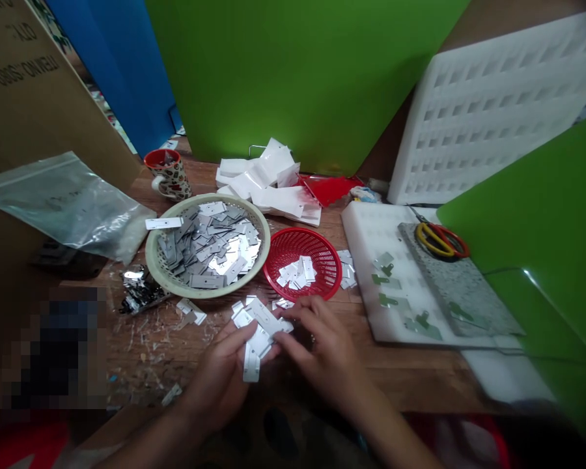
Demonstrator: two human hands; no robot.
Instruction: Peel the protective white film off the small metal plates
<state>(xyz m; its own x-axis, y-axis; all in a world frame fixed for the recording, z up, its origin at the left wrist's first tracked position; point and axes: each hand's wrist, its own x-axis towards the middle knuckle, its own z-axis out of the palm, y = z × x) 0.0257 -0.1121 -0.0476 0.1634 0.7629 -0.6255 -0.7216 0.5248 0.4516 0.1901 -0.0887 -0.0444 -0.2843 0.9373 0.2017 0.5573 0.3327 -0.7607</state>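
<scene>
1. Left hand (224, 365): grip closed, thumb pressed on a loose fanned stack of metal plates (260, 322), above the near edge of the desk (395, 368). Fingers under the stack mostly hidden.
2. Right hand (326, 340): thumb and fingers at the stack's right end. Can't tell if the grip pinches one plate or only touches; fingertips partly hidden. Both forearms cut off at the near edge.
3. Plate count in hand unclear, they overlap.
4. Far left of the hands: pale green basket (215, 294), heaped with flat grey and bright plates. Lower layers buried; one plate lies across its left rim.
5. Just right of it: red basket (326, 257), small pile of plates on the bottom. More plates beside its right wall, partly hidden by it.
6. Far left: patterned mug (174, 177) with small pieces inside, too small to identify.
7. Left: clear plastic bag (73, 212), writing unreadable; contents can't be made out. Pixelated block masks the near left.
8. Right: white foam slab (364, 228) carrying thin metal pieces and a grey slab (437, 277); scissors (442, 241) on the grey slab. Green panel at far right cut off by frame.
</scene>
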